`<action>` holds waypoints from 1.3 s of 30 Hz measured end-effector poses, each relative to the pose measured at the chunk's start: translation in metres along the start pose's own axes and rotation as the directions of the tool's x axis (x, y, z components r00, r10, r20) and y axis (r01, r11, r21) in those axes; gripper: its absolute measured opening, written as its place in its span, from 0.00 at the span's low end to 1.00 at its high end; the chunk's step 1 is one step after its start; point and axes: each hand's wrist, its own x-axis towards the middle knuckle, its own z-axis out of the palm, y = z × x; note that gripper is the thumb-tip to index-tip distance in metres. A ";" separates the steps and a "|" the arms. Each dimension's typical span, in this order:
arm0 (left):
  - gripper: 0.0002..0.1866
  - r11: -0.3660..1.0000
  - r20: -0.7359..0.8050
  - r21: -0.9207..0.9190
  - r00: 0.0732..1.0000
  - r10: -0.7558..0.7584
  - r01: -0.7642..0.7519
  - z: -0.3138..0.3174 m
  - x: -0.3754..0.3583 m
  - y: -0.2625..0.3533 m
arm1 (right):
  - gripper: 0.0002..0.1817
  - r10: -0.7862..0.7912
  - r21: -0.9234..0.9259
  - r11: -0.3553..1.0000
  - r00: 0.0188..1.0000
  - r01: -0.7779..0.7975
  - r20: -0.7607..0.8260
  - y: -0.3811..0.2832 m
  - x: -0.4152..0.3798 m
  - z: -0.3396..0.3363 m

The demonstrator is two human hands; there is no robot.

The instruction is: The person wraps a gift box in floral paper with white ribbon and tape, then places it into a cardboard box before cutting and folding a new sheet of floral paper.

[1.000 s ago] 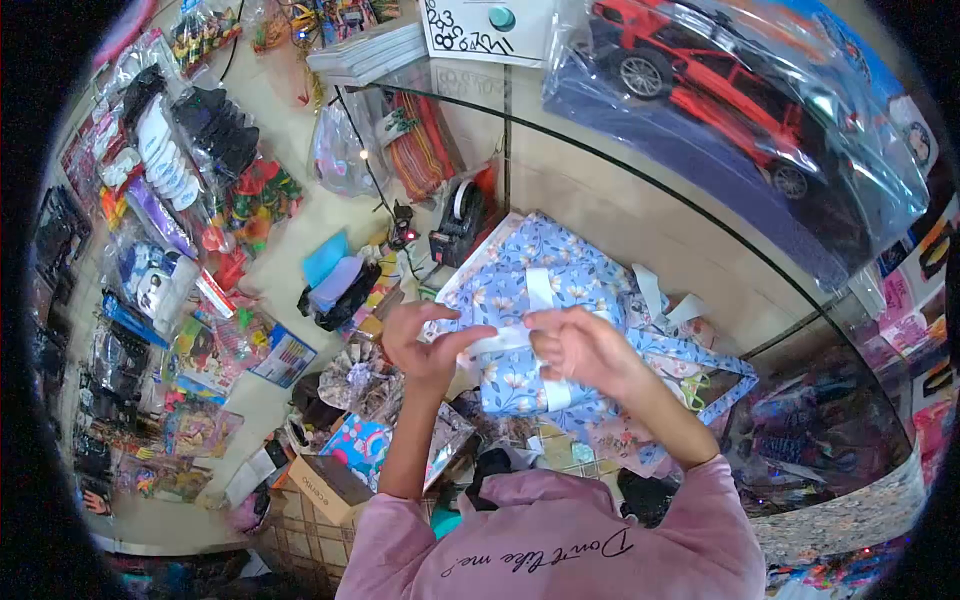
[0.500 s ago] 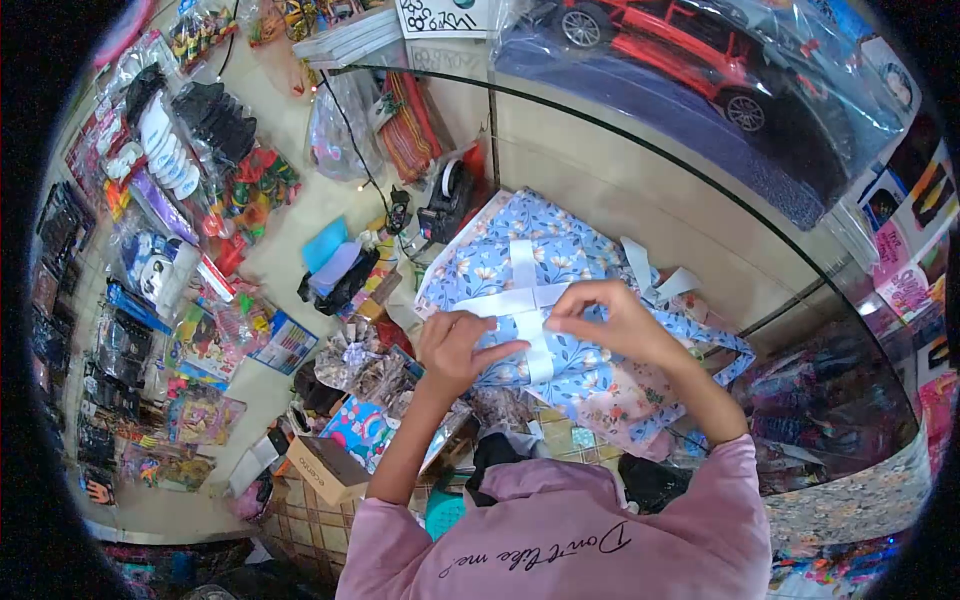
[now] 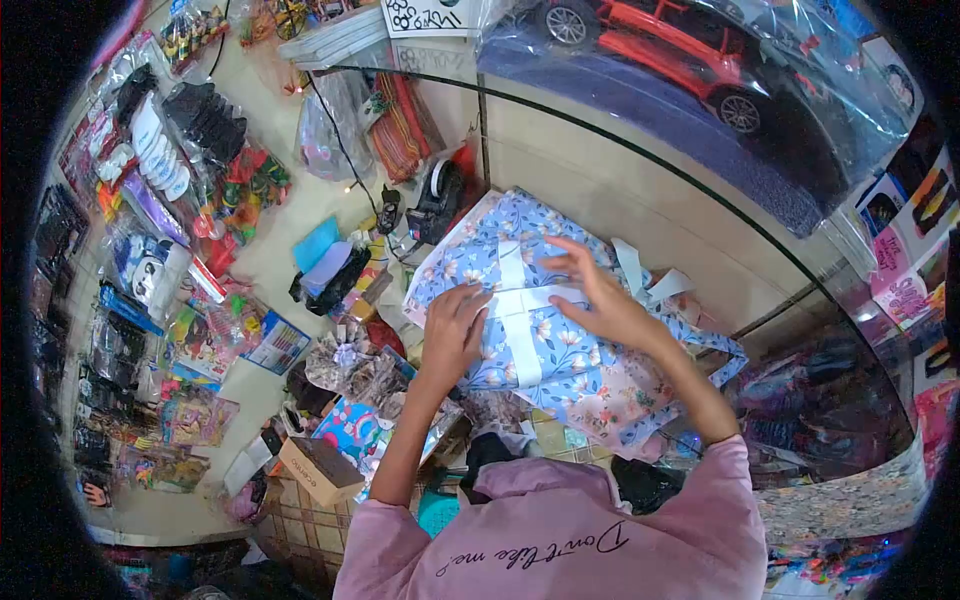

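A package in blue floral wrapping paper [image 3: 555, 350] lies in front of me. A white ribbon [image 3: 522, 352] crosses it both ways, its bands meeting near the middle. My left hand [image 3: 452, 328] rests flat on the package's left side, its fingers over the left end of the crosswise band. Just right of the crossing, my right hand [image 3: 598, 292] has its fingers apart and holds nothing; its thumb is close to the band. Loose white ribbon ends [image 3: 668, 285] stick up beyond the package's right side.
A black tape dispenser [image 3: 440, 200] stands behind the package. A curved glass edge [image 3: 650, 150] runs above it, with a boxed red toy car [image 3: 680, 50] beyond. A small brown box [image 3: 318, 470] is at lower left. Bagged goods [image 3: 205, 120] cover the left counter.
My right hand has spread its fingers and moved up from the ribbon crossing. The left hand has moved from a pinching pose near the crossing to lying flat on the left side.
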 end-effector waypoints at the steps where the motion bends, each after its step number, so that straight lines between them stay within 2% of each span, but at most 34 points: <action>1: 0.12 1.000 -0.011 0.014 1.000 -0.005 0.005 -0.002 0.001 0.000 | 0.37 0.017 0.030 0.999 1.000 -0.018 0.015 0.009 -0.001 0.010; 2: 0.13 1.000 0.006 -0.008 1.000 -0.002 0.002 -0.003 -0.001 0.002 | 0.40 0.035 0.059 0.998 0.999 -0.037 0.032 0.016 -0.004 0.019; 5: 0.14 0.999 0.065 -0.036 0.998 0.005 -0.003 -0.002 -0.009 0.011 | 0.42 0.179 0.032 0.983 0.981 -0.182 0.078 0.025 -0.010 0.036; 8: 0.19 1.000 0.163 -0.019 0.986 -0.013 0.016 0.004 -0.017 0.015 | 0.41 0.182 0.014 0.983 0.983 -0.182 0.016 0.030 -0.014 0.046; 15: 0.21 0.999 0.198 0.015 0.979 0.041 -0.045 0.009 -0.016 0.015 | 0.41 0.100 -0.062 0.993 0.995 -0.100 -0.001 0.033 -0.018 0.054; 21: 0.23 0.994 0.207 0.049 0.974 0.090 -0.102 0.012 -0.012 0.015 | 0.43 0.186 0.192 0.966 0.982 -0.176 -0.035 0.030 -0.015 0.053; 24: 0.23 0.993 0.210 0.068 0.974 0.080 -0.097 0.013 -0.013 0.018 | 0.46 0.161 0.309 0.944 0.979 -0.116 -0.125 0.044 -0.017 0.062; 27: 0.23 0.996 0.214 0.055 0.975 0.059 -0.072 0.013 -0.011 0.020 | 0.46 0.156 0.353 0.930 0.980 -0.102 -0.127 0.045 -0.017 0.060; 30: 0.24 0.998 0.210 0.047 0.978 0.018 -0.029 0.011 -0.009 0.023 | 0.44 0.149 0.316 0.943 0.983 -0.107 -0.110 0.046 -0.017 0.059; 33: 0.24 0.999 0.184 0.008 0.982 -0.035 0.034 0.011 -0.009 0.023 | 0.42 0.189 0.270 0.947 0.982 -0.176 -0.020 0.049 -0.018 0.058; 35: 0.23 0.990 0.158 -0.058 0.980 -0.119 0.129 0.013 -0.012 0.020 | 0.41 0.187 0.163 0.969 0.982 -0.188 0.026 0.046 -0.021 0.055; 36: 0.23 0.990 0.144 -0.060 0.983 -0.117 0.127 0.015 -0.012 0.018 | 0.41 0.186 0.109 0.976 0.981 -0.191 0.049 0.045 -0.021 0.054; 39: 0.22 0.990 0.118 -0.062 0.986 -0.121 0.129 0.017 -0.013 0.014 | 0.43 0.121 0.105 0.987 0.992 -0.122 0.019 0.047 -0.024 0.054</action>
